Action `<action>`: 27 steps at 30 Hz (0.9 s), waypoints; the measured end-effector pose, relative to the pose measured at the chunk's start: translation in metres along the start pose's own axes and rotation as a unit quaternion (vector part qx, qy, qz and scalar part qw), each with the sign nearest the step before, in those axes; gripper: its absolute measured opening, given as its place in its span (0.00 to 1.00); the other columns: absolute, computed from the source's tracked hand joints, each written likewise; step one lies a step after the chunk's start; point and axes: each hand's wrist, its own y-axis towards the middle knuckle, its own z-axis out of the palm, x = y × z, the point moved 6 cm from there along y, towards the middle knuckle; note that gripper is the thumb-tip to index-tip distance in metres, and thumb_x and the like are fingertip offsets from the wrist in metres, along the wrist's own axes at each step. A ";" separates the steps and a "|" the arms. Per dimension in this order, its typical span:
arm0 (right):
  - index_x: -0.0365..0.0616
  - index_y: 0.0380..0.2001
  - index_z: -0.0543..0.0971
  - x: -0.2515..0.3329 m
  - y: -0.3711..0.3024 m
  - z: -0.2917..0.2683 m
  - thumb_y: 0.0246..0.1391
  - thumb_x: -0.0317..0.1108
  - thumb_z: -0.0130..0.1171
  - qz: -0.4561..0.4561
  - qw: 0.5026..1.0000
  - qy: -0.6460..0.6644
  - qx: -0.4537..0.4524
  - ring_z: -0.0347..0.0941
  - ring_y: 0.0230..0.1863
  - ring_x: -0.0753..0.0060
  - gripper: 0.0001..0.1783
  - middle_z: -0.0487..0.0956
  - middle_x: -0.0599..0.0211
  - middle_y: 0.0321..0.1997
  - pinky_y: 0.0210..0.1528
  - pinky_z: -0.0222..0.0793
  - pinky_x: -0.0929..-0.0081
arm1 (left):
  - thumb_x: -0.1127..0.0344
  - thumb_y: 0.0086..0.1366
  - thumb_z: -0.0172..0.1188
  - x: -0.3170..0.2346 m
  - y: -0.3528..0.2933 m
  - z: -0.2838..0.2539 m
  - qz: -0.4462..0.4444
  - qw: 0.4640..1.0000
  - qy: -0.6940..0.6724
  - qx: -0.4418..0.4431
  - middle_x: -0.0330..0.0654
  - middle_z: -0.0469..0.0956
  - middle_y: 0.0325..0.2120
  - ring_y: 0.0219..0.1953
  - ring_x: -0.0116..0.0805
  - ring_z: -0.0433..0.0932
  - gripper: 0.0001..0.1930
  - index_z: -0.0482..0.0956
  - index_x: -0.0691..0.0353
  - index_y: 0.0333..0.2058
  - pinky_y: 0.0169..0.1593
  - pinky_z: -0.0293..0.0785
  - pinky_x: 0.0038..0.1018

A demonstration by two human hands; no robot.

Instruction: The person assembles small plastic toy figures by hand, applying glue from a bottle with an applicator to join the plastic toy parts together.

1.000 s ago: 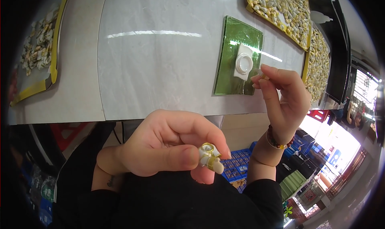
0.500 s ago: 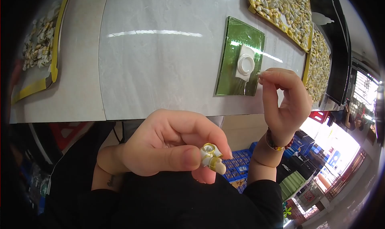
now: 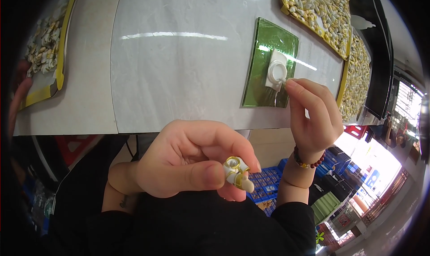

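Note:
My left hand (image 3: 183,166) pinches a small white figurine-like piece (image 3: 234,166) with gold trim and a pale rounded end, between thumb and fingers in front of my chest. Over the table's right part, my right hand (image 3: 316,108) is closed in a pinch, its fingertips at the near right rim of a small round white dish (image 3: 271,77). Something tiny and whitish shows at those fingertips, too small to name. The dish sits on a white pad (image 3: 278,55), which lies on a green glass plate (image 3: 260,83).
Yellow-edged trays full of small white-and-gold pieces stand at the far right (image 3: 320,14) and right edge (image 3: 357,77). Another such tray (image 3: 60,72) is at the left, with another person's hand (image 3: 20,90) beside it. Blue crates (image 3: 268,180) stand below the grey table (image 3: 179,77).
My right hand has moved slightly left, bringing its fingertips from beside the green plate to the white dish's rim. The left hand's piece has turned a little. Another person's hand has come in at the left.

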 end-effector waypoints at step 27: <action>0.31 0.21 0.72 0.060 0.004 -0.018 0.31 0.19 0.61 0.001 0.913 0.383 -0.142 0.77 0.27 0.54 0.09 0.75 0.52 0.22 0.29 0.77 0.67 | 0.74 0.51 0.64 -0.016 -0.011 0.009 0.321 0.901 0.291 0.012 0.49 0.77 0.33 0.36 0.36 0.78 0.16 0.73 0.72 0.38 0.39 0.74 0.24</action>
